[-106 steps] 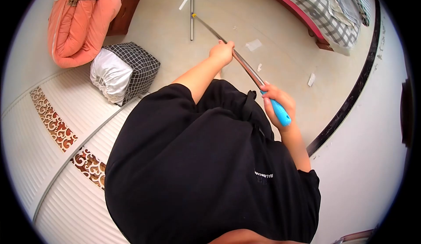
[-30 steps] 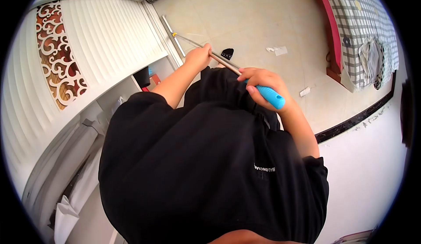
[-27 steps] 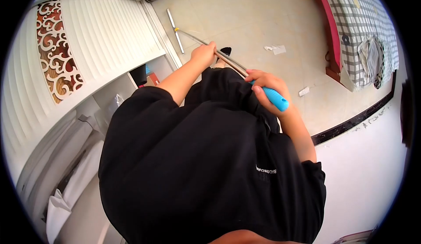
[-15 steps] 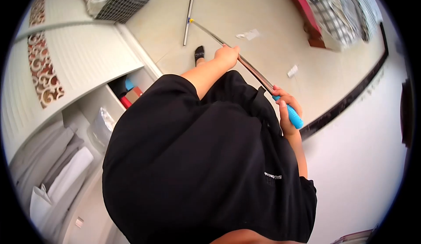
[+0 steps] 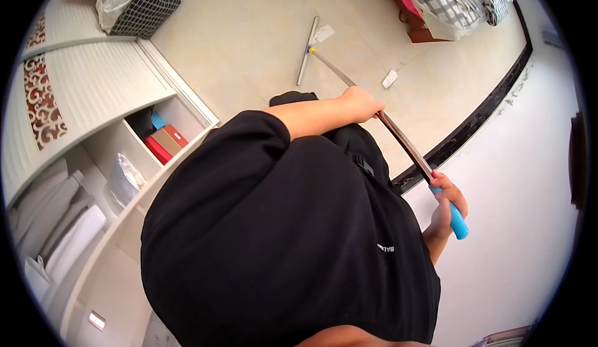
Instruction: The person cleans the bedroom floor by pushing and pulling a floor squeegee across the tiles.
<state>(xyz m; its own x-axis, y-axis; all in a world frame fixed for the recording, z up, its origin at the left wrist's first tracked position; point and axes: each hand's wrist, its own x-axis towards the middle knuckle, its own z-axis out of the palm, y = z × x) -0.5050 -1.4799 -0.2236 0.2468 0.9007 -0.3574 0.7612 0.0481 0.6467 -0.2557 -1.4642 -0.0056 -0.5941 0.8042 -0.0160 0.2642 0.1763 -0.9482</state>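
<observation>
A long-poled floor squeegee (image 5: 402, 138) slants across in front of me, with its thin blade (image 5: 303, 66) on the tiled floor. My left hand (image 5: 362, 103) is closed around the middle of the metal pole. Lower right, my right hand (image 5: 450, 199) wraps the blue ribbed grip (image 5: 460, 225) at the pole's end, and the grip's tip sticks out below it. Touching the far side of the blade is a scrap of white paper (image 5: 323, 33). A second white scrap (image 5: 390, 79) lies on the floor to the right of the blade.
An open wardrobe (image 5: 93, 91) stands at left, with folded clothes (image 5: 59, 222) and boxes (image 5: 168, 141) inside. Beside it is a checked storage bag (image 5: 149, 4). A red-framed bed (image 5: 430, 30) is at upper right. A dark baseboard (image 5: 492, 107) runs along the white wall.
Both hands have come back toward my right with the pole. The squeegee blade has moved right across the floor to the paper scrap. My view has shifted, and the foot is now out of sight.
</observation>
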